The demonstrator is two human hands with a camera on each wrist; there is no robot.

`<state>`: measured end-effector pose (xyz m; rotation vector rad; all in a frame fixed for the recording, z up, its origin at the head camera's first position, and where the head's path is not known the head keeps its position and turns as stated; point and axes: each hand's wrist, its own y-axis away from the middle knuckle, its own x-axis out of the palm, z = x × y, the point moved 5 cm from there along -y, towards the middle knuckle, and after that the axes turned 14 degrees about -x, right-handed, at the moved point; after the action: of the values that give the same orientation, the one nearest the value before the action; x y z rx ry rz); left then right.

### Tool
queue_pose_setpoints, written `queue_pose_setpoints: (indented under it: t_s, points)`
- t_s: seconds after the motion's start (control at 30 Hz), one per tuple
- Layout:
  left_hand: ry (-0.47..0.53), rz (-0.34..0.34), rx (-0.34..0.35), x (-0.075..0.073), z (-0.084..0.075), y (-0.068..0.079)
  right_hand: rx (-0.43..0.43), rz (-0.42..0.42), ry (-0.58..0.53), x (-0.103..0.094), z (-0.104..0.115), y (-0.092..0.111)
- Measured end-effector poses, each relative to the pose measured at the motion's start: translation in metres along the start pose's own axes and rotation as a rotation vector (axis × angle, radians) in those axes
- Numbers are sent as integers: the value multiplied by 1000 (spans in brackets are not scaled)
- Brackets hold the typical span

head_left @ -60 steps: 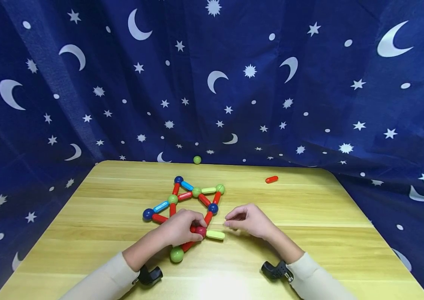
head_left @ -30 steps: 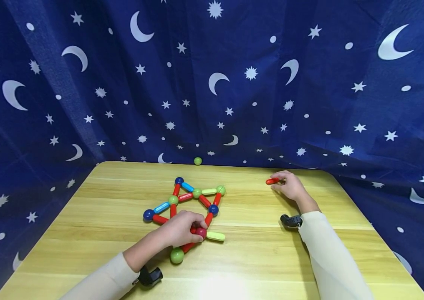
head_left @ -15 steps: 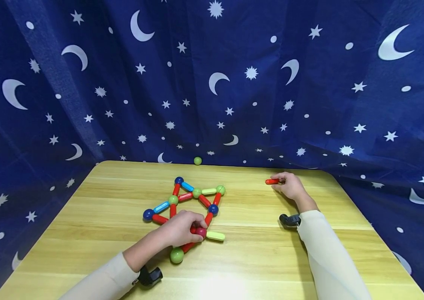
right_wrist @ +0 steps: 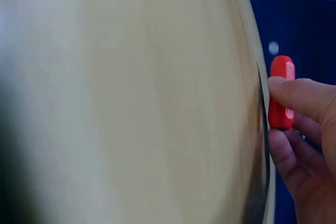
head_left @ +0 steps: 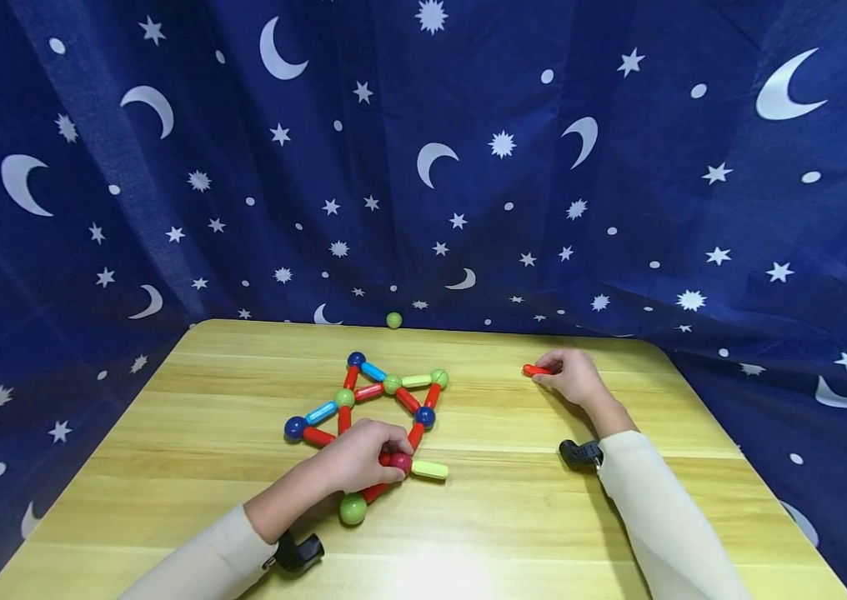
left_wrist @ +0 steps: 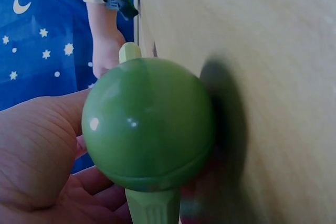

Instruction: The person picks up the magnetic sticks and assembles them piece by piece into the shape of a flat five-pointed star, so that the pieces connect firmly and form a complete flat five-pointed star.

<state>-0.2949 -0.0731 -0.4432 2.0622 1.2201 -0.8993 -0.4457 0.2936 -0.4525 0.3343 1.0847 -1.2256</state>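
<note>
My left hand [head_left: 363,456] pinches a red ball [head_left: 402,463] at the near side of a flat frame of magnetic rods and balls. A pale green rod [head_left: 431,471] sticks out rightward from that ball. In the left wrist view a large green ball [left_wrist: 149,124] covers much of the hand; it is the frame's near corner ball. At the far right of the table, my right hand [head_left: 575,379] pinches a loose red magnetic rod [right_wrist: 282,93] between thumb and fingers. My left hand hides part of the frame.
Blue balls [head_left: 424,417], green balls [head_left: 345,398] and red, blue and pale green rods form the joined frame on the wooden table [head_left: 513,517]. One loose green ball [head_left: 393,320] lies at the far edge. A dark blue curtain [head_left: 363,167] hangs behind.
My right hand has gone from beside the frame to the far right and taken hold of the red rod, now shifted slightly left and nearer. My left hand has stayed on the red ball.
</note>
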Motion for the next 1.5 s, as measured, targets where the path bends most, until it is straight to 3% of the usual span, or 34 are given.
queue_pose_setpoints:
  t_s: [0.27,0.57,0.97,1.5]
  points:
    - [-13,-16,14,0,0,0,-55,35,-93,18,39,9]
    - [-27,-21,22,-1,-2,0,-47,84,-230,35,76,18]
    - [-11,-16,24,-1,-3,1,31,146,-581,63,101,29]
    - [-18,-8,6,-1,-2,0,51,272,-727,89,143,41]
